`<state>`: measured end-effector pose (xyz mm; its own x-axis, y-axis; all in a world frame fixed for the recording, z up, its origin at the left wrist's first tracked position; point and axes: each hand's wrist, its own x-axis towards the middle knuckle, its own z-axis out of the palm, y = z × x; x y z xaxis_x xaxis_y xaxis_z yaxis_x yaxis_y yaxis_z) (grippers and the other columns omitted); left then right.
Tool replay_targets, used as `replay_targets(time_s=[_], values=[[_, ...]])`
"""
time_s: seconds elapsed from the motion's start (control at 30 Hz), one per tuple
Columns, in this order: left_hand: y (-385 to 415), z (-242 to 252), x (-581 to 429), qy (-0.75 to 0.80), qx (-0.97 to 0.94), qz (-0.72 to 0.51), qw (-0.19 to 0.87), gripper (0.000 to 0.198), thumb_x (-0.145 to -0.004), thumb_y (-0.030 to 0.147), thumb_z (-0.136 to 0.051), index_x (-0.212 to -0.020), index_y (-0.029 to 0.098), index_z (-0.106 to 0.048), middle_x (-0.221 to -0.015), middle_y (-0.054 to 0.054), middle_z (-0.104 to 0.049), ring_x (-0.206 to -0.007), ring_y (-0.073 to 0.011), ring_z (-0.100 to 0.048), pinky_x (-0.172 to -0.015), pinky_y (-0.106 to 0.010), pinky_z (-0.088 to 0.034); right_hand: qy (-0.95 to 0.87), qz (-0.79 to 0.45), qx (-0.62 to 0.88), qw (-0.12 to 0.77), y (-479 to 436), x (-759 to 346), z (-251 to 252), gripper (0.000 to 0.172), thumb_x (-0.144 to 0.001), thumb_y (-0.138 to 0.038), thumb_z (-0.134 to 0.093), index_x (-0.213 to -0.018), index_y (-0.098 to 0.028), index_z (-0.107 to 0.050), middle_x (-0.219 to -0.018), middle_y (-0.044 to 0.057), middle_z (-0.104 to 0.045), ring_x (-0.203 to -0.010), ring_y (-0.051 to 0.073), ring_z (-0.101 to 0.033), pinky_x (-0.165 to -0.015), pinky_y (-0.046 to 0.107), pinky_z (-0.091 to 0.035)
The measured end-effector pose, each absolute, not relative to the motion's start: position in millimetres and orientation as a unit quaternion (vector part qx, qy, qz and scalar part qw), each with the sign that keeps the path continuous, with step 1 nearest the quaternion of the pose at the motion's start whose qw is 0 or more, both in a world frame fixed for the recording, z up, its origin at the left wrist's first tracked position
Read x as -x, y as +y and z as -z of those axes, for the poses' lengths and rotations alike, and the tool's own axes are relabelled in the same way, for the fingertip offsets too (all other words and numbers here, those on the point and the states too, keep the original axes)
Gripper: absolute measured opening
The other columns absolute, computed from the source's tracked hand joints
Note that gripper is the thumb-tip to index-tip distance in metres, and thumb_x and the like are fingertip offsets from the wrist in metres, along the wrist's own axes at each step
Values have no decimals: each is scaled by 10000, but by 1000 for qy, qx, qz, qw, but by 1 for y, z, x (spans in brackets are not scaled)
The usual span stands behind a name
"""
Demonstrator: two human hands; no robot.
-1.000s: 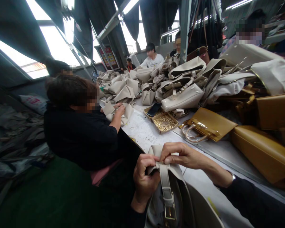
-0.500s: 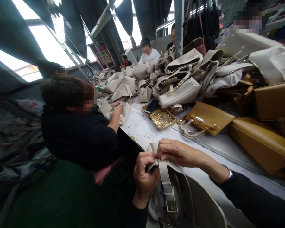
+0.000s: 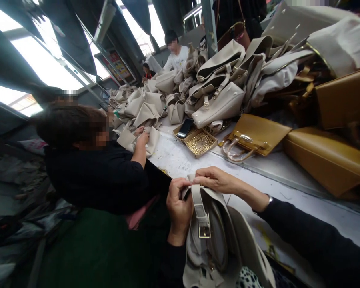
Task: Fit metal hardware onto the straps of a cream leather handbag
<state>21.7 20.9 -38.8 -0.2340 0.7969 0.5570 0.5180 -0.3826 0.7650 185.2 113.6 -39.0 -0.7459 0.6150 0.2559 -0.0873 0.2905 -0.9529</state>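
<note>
A beige leather handbag (image 3: 228, 244) rests at the near table edge in front of me. Its strap (image 3: 198, 204) with a gold buckle (image 3: 204, 231) hangs down the front. My left hand (image 3: 178, 208) is closed around the bag's top edge beside the strap. My right hand (image 3: 217, 180) pinches the top of the strap from the right. Both hands touch the same spot on the bag.
A person in black (image 3: 93, 168) works on beige leather at my left. A cardboard tray of small gold hardware (image 3: 201, 143) and a phone (image 3: 185, 128) sit mid-table. Beige bags (image 3: 222, 80) pile behind; mustard bags (image 3: 327, 160) lie at right. More people sit far back.
The view has tilted down and left, so the bag and buckle show higher and more fully. My hands keep their hold at the top of the strap.
</note>
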Motion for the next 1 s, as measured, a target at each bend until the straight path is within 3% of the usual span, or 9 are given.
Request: replay_targets(time_s=[0.17,0.27,0.57,0.73,1.0], values=[[50,25,-8,620,-557,-522,179,169,-828,301,-714,-943,188,-766,-927,-51,-771,-881,-208,-717,-848,-310,-564,-666,-526,295,438,123,-177,81,451,-976,-574,-503,-738,-192,-525,-668,-47,-422,-647,124,-395,-591,242,-324],[58,28,1,638,-523,-531,196,182,-815,298,-715,-936,171,-766,-897,-51,-779,-849,-205,-722,-814,-297,-565,-655,-493,339,462,118,-174,98,421,-990,-533,-491,-757,-189,-560,-682,-29,-507,-672,141,-463,-616,253,-351],[28,27,-4,560,-593,-573,82,114,-832,182,-741,-841,188,-628,-882,-11,-681,-829,-178,-712,-797,-317,-581,-678,-462,326,469,109,-169,108,281,-1025,-417,-464,-910,-206,-609,-815,-2,-637,-755,169,-576,-709,279,-437],[-12,10,-33,432,-746,-506,-33,232,-870,15,-634,-988,213,-608,-988,-24,-631,-957,-212,-731,-839,-392,-623,-662,-454,324,500,111,-170,112,280,-1038,-424,-434,-991,-200,-596,-837,10,-622,-773,174,-576,-725,289,-452],[-9,2,-37,397,-800,-444,-72,220,-947,77,-555,-1103,232,-543,-1219,-110,-697,-1165,-276,-694,-946,-523,-625,-646,-470,326,506,110,-170,115,280,-1034,-448,-443,-1050,-204,-580,-857,14,-639,-778,181,-594,-724,297,-468]])
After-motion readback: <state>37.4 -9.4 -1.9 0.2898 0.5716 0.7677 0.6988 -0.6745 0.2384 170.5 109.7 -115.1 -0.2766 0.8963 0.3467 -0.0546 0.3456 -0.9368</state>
